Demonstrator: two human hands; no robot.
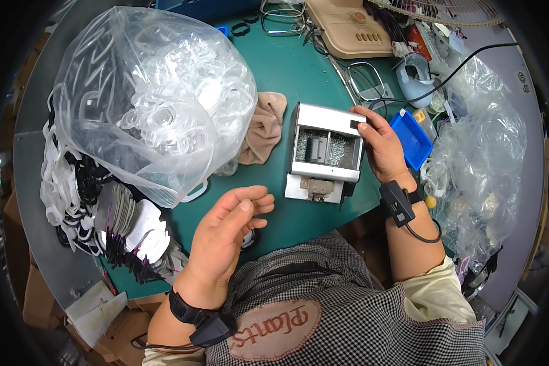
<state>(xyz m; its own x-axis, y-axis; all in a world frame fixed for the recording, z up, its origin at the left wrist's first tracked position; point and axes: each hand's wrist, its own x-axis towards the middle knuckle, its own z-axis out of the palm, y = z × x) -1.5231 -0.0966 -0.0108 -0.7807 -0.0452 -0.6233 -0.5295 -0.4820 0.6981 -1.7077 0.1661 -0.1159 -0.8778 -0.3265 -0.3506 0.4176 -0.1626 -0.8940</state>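
Observation:
A small grey metal machine [323,149] with an open tray of tiny screws sits on the green table [299,73]. My right hand [381,143] rests against the machine's right side, thumb and fingers touching its top right corner. My left hand [229,235] hovers above the table's near edge, fingers loosely curled, palm turned sideways; I cannot see anything in it. Both wrists wear black bands with a small device.
A large clear bag [146,91] of clear plastic rings fills the left. Below it lie stacks of white and grey flat pieces [128,226]. A beige cloth [265,125], a blue tray [412,137], another clear bag [488,165], cables and a beige appliance [348,27] ring the machine.

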